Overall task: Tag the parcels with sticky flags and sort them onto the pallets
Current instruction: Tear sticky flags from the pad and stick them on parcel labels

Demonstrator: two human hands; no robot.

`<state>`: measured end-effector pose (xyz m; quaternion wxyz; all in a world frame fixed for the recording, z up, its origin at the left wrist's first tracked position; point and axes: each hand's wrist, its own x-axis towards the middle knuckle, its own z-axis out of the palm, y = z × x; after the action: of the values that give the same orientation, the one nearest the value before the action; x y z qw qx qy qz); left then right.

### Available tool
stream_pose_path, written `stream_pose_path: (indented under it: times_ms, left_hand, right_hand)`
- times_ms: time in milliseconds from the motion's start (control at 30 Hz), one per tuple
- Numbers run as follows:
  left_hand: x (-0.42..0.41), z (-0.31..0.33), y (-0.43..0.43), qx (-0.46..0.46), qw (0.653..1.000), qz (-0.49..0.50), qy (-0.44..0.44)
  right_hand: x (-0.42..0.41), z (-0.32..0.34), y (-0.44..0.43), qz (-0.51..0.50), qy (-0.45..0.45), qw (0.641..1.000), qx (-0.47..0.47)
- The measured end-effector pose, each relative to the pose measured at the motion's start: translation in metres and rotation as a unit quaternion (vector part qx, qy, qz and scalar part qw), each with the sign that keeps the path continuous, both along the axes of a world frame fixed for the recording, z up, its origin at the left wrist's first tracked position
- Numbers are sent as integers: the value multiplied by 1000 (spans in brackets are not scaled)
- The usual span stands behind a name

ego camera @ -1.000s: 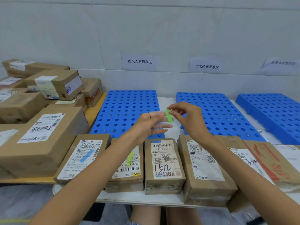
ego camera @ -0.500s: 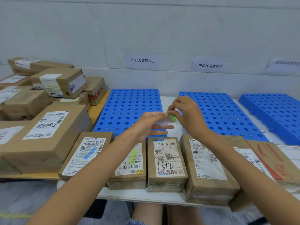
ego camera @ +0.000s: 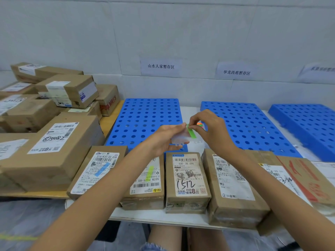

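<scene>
**A:** Where's the green flag [ego camera: 191, 132]?

**B:** In the air between the two hands, above the gap between the left pallet [ego camera: 145, 116] and the middle pallet [ego camera: 250, 127]. It lies against the clear backing card [ego camera: 178, 139]. Its long axis runs on a slant, with the top end up and to the left and the bottom end down and to the right.

**A:** And the hands?

**B:** The left hand [ego camera: 161, 140] reaches in from the lower left, with fingers and thumb curled round the card's left part. The right hand [ego camera: 213, 132] comes in from the lower right with the wrist bent. Its thumb and forefinger pinch the flag's upper end.

**A:** Is the flag free of the card?

**B:** Hard to say, because that spot is blurred. It may be stuck along its length. A bit of orange flag [ego camera: 199, 124] shows by the right fingers.

**A:** The parcels?

**B:** They're in a row along the near table edge, below the hands. The blue-flagged parcel [ego camera: 97, 171] is at the left, and the yellow-flagged parcel [ego camera: 146, 180] is beside it. The parcel marked 1512 [ego camera: 186, 180] is almost directly under the card.
</scene>
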<state>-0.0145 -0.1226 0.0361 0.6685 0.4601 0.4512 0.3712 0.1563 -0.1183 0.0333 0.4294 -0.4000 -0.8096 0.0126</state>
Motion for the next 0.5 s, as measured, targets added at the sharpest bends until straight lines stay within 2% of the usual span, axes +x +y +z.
stream_pose_path:
  times_ms: [333,500]
  left_hand:
    - [1,2,0,32,998,11,51]
    - [2,-1,0,18,999,32,33]
  right_hand:
    - [1,-4,0,-1,-33,999,-15]
    - [2,-4,-6,8,-7,998,-57]
